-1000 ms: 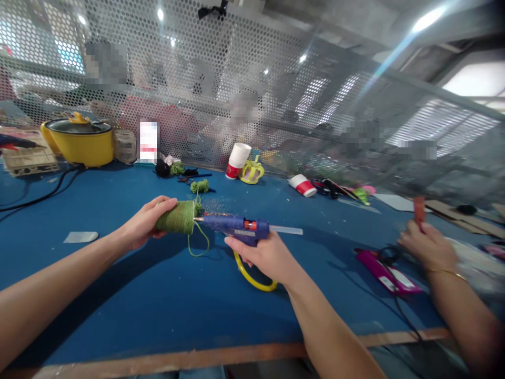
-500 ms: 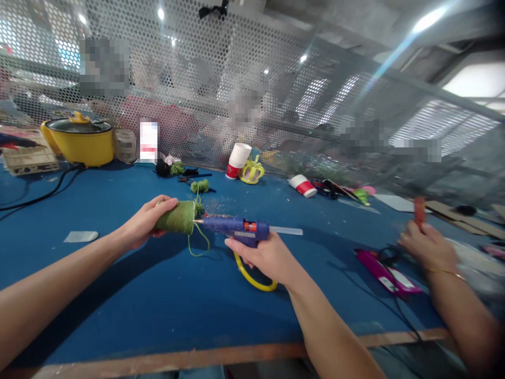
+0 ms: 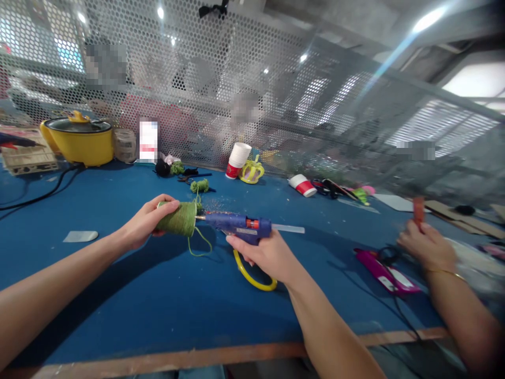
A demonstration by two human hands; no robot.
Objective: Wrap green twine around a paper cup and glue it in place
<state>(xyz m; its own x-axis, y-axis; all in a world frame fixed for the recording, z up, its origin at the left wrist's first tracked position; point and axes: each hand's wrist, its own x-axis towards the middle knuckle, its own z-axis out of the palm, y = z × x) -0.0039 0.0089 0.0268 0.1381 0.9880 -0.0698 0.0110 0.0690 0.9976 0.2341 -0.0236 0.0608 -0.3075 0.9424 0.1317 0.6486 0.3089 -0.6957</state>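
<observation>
Where blue desk lies bare, left hand closes around green twine-wrapped cup, held sideways above desk. Right hand clenches on blue glue gun, nozzle touching cup's rim; loose twine dangles below. Yellow cord loops under right hand. Co-worker's hand at far right, gripping red stick. Yellow pot far left.

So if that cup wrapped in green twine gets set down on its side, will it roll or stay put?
The twine-wrapped cup looks tapered, so on its side it would probably roll in a curve, not straight. It seems light: the left hand holds it with just the fingers. The rough twine likely grips, and the loose strand may drag.
</observation>
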